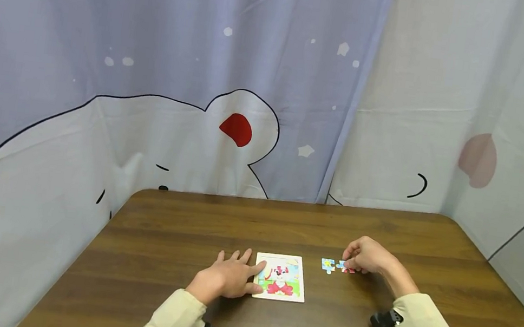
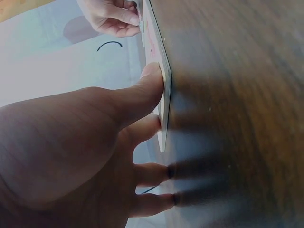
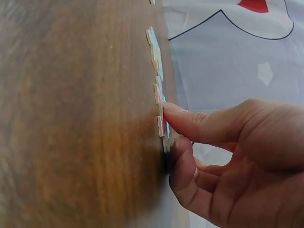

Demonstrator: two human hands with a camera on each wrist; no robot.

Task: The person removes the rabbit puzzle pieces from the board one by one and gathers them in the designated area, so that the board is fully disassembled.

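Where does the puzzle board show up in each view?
Head: the puzzle board lies low, just right of centre, with the left hand touching its left edge.
Left wrist: nearly edge-on, from the top edge down past the thumb.
Right wrist: cannot tell; only a pale sliver at the top edge might be it.
Shared landmark: the right hand, lower right in head, upper left in left wrist, right side in right wrist.
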